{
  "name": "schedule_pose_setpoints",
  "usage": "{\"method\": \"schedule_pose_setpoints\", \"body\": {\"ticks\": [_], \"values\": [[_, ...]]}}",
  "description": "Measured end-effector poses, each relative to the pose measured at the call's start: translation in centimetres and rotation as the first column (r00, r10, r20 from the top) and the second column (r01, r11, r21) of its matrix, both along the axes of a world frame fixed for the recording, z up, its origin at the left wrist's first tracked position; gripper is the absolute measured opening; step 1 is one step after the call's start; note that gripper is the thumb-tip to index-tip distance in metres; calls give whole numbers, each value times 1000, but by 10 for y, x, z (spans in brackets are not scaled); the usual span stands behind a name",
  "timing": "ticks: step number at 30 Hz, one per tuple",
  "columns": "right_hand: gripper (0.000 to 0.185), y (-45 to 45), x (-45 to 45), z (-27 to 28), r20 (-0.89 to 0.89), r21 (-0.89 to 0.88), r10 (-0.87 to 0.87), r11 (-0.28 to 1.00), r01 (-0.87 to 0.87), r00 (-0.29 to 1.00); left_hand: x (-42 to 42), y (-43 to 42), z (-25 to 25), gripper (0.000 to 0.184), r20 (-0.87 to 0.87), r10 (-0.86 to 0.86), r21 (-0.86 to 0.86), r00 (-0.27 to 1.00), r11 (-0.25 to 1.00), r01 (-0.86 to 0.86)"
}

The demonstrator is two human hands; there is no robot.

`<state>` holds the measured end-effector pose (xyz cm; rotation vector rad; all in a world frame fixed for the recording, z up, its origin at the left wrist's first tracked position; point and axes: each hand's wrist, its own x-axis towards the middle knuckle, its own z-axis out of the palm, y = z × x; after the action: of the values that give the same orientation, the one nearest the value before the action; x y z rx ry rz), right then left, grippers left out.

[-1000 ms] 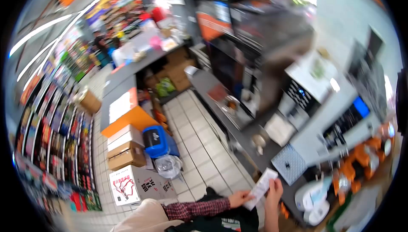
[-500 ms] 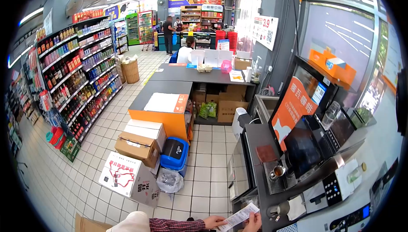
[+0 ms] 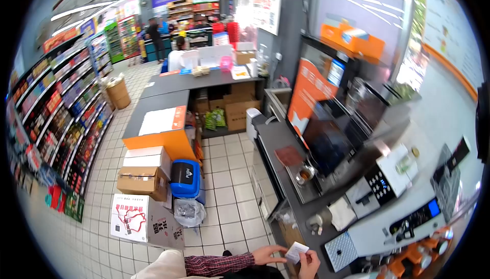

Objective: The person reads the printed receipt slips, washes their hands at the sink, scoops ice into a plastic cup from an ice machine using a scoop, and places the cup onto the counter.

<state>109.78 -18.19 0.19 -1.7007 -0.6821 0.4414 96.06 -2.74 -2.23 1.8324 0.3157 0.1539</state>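
A small white printed receipt point(image 3: 297, 252), looking folded short, is held low in the view near the counter's edge. My right hand point(image 3: 309, 265) pinches its right end between thumb and fingers. My left hand point(image 3: 269, 254), coming out of a dark red striped sleeve point(image 3: 219, 263), has its fingertips closed at the receipt's left edge. The print is too small to read.
Along the right runs a dark counter point(image 3: 288, 212) with a metal cup point(image 3: 304, 175), a brown cloth point(image 3: 289, 156), a white keypad machine point(image 3: 375, 187) and a patterned tray point(image 3: 343, 252). A blue bin point(image 3: 187, 179) and cartons point(image 3: 140, 182) stand on the tiled floor, left.
The receipt, longer and stretched between both hands before, now shows as a small folded piece. My view has turned right, so the shop shifts left in the picture.
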Motion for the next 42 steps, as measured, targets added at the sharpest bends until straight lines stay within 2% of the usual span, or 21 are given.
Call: {"method": "schedule_pose_setpoints", "body": {"ticks": [1, 2, 4, 5, 6, 8, 10, 12, 15, 16, 19, 21, 23, 25, 27, 29, 33, 35, 37, 41, 42], "values": [[19, -9, 2, -1, 5, -20, 57, 998, -57, 998, 9, -6, 9, 50, 24, 8, 7, 1000, 1000, -8], [11, -12, 0, -6, -106, 108, 1, 994, 11, 994, 19, -12, 14, 48, 77, -16, -25, 997, 1000, 18], [11, -22, -3, 24, -142, 58, -41, 997, 49, 989, 35, -22, 34, 42, 5, -116, -144, 993, 983, 116], [12, -31, -4, 15, -170, 8, -92, 995, 95, 981, 39, -29, 40, 44, 32, -133, -306, 991, 942, 136], [13, -35, -7, 21, -300, 82, -88, 990, 118, 950, 41, -40, 34, 44, 86, -100, -298, 991, 947, 122], [13, -49, -5, 21, -282, 72, -82, 992, 107, 956, 42, -54, 31, 40, -103, -150, -424, 983, 901, 93], [14, -63, -14, 29, -339, 128, -103, 980, 155, 935, 41, -65, 14, 44, -145, -200, -486, 969, 868, 107], [15, -80, -12, 32, -343, 99, -158, 974, 203, 926, 52, -90, 25, 49, -25, -173, -575, 985, 808, 128], [14, -118, -5, 36, -333, 49, -217, 968, 247, 918, 71, -114, 26, 50, -99, -204, -601, 974, 792, 105], [15, -135, -3, 30, -256, 6, -342, 935, 355, 904, 77, -120, 27, 50, -78, -239, -637, 968, 759, 136], [13, -195, 18, 18, -54, -85, -617, 786, 612, 785, 92, -135, 28, 50, -177, -271, -538, 946, 831, 137], [12, -237, 32, -1, -63, -42, -758, 652, 757, 649, 100, -150, 26, 49, -210, -277, -525, 938, 841, 131], [14, -267, 47, -1, -56, -65, -830, 557, 828, 555, 110, -164, 9, 45, -99, -292, -499, 951, 841, 207], [16, -289, 62, -10, 113, -89, -832, 536, 840, 543, 124, -179, 11, 37, -92, -309, -475, 947, 849, 231], [21, -298, 74, -22, 107, -128, -837, 523, 842, 536, 140, -191, 17, 32, -145, -412, -312, 900, 882, 353], [26, -295, 86, -40, 223, -213, -783, 542, 813, 581, 161, -209, 18, 31, -121, -414, -310, 902, 879, 362], [34, -269, 100, -43, 255, -233, -766, 544, 806, 591, 212, -234, 17, 31, -103, -404, -112, 909, 913, 393], [38, -259, 98, -31, 111, -155, -799, 573, 804, 591, 236, -241, 14, 27, -90, -410, -65, 908, 912, 405], [44, -249, 92, -39, 256, -75, -807, 532, 844, 532, 253, -253, 36, 27, -203, -427, -65, 881, 904, 423], [35, -246, 64, -24, 452, -96, -633, 666, 740, 629, 269, -264, 47, 26, -298, -468, 13, 832, 869, 494], [33, -244, 57, -15, 440, -143, -611, 676, 723, 658, 268, -265, 47, 27, -270, -450, -75, 851, 891, 448]]}}
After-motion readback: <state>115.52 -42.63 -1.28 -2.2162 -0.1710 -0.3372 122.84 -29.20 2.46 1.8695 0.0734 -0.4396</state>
